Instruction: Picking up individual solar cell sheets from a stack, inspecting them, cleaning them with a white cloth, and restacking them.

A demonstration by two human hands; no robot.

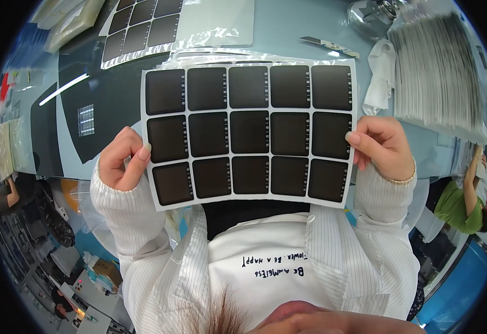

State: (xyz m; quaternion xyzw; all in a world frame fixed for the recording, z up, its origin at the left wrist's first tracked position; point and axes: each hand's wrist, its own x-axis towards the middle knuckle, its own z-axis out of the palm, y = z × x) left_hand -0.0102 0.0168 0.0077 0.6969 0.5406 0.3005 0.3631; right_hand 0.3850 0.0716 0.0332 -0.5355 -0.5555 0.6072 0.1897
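A white sheet carrying rows of black rounded-square stickers [249,132] is stretched out between my two hands, above the table's near edge. My left hand [123,160] pinches its left edge, thumb on top. At the right edge, my right hand [382,146] grips it the same way, with the fingers curled underneath. Small white marks run down the right side of each black square. Just behind the held sheet, clear plastic sleeves [221,54] show their edges. Another sheet of black stickers [143,30] lies at the far left.
A utility knife [330,47] lies at the back. A crumpled white cloth [379,78] rests beside a tall stack of sheets [437,75] on the right. Glossy black panels [96,111] cover the left side. A metal-topped bottle [372,15] stands far right. Other people sit at both sides.
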